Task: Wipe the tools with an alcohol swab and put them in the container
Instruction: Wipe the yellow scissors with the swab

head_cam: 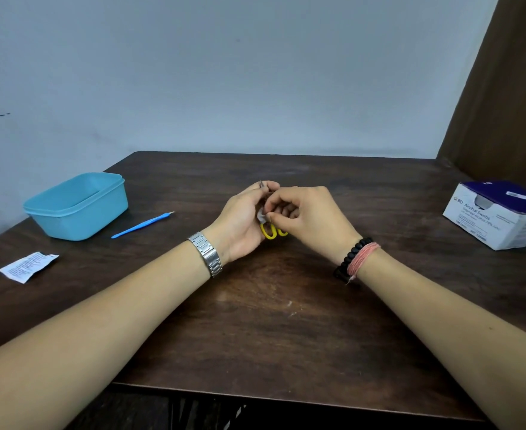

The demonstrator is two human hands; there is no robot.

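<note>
My left hand [243,221] grips a small pair of scissors with yellow handles [270,231] over the middle of the table; the blade tip sticks out past my fingers at the top. My right hand [308,217] pinches a white alcohol swab [261,216] against the scissors, just above the handles. Most of the blades are hidden by my fingers. A blue-handled pointed tool [142,225] lies on the table to the left. Further left stands the light blue container [78,206], open, with nothing visible inside.
A torn white swab wrapper [27,266] lies near the table's left edge. An open box of alcohol swabs [500,215] sits at the right edge. The dark wooden table [271,321] ends close to me; a wall runs behind it.
</note>
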